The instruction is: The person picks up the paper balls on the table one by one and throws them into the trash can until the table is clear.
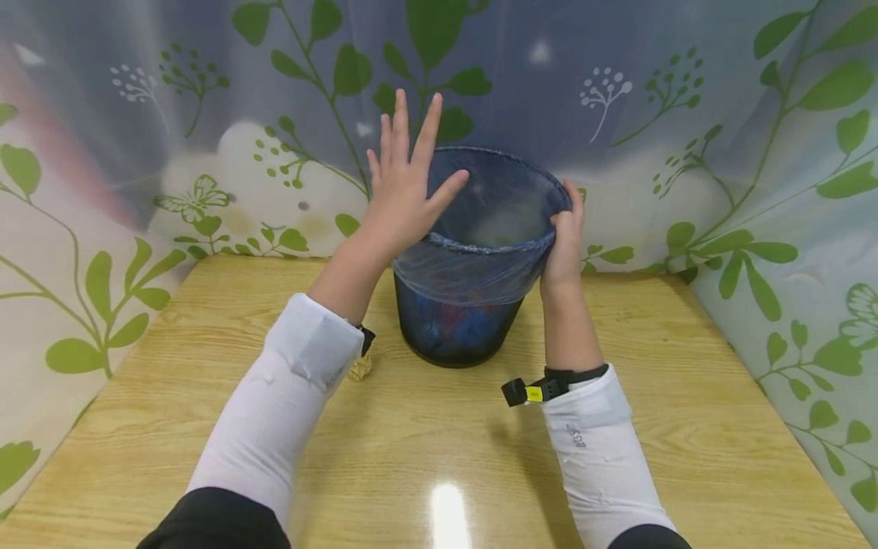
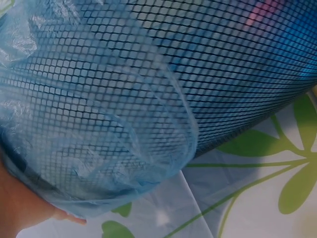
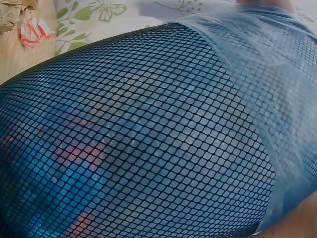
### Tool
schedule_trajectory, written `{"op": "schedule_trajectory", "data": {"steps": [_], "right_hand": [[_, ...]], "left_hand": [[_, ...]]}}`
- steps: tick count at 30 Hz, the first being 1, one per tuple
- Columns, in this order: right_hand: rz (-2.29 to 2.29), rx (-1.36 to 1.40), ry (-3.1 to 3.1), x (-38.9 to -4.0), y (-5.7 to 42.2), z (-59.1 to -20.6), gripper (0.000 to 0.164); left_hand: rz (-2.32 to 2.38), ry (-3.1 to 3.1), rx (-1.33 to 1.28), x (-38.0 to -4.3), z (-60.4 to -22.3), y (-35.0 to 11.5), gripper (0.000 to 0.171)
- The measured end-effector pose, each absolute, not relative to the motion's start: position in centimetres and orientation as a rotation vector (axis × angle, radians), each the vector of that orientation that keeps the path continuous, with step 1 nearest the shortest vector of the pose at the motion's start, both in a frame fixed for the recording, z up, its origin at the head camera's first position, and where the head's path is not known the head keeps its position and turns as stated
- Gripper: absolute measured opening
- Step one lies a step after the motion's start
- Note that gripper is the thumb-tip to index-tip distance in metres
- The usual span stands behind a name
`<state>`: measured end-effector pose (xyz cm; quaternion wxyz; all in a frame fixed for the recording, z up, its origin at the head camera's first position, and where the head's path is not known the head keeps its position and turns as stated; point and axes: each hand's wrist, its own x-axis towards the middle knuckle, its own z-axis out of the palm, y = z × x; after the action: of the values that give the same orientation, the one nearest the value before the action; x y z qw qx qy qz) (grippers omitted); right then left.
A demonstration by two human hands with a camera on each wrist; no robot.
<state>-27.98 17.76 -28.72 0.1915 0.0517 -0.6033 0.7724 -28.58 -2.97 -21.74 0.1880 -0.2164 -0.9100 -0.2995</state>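
Note:
A black mesh wastebasket stands upright on the table in the head view. Its thin blue plastic bag lines the inside and folds down over the rim. At the right side of the rim, my right hand grips the edge, fingers curled over it. My left hand is at the left side of the rim, its fingers straight and spread. Through the mesh in the right wrist view, blurred blue and pinkish contents show low down. The folded bag edge hangs loosely in the left wrist view.
Beside my left wrist, a crumpled tan paper lies on the wooden table. The right wrist view also shows a crumpled red-and-white piece. A leaf-patterned curtain rises behind the wastebasket and along both sides.

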Motion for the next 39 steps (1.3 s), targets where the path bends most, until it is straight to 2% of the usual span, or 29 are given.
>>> {"op": "schedule_trajectory", "data": {"steps": [18, 28, 39], "right_hand": [[2.162, 0.136, -1.666, -28.0, 17.8, -28.7, 0.067], [2.191, 0.111, -1.675, -27.8, 17.7, -28.7, 0.066], [2.195, 0.141, -1.658, -28.0, 17.8, -28.7, 0.067]], "left_hand": [[-1.052, -2.464, -0.633, -27.3, -23.4, -6.6, 0.075], [-1.136, -2.49, -0.525, -26.3, -26.3, -9.8, 0.076], [-1.0, -2.643, -0.394, -26.4, -30.7, -13.0, 0.077]]}}
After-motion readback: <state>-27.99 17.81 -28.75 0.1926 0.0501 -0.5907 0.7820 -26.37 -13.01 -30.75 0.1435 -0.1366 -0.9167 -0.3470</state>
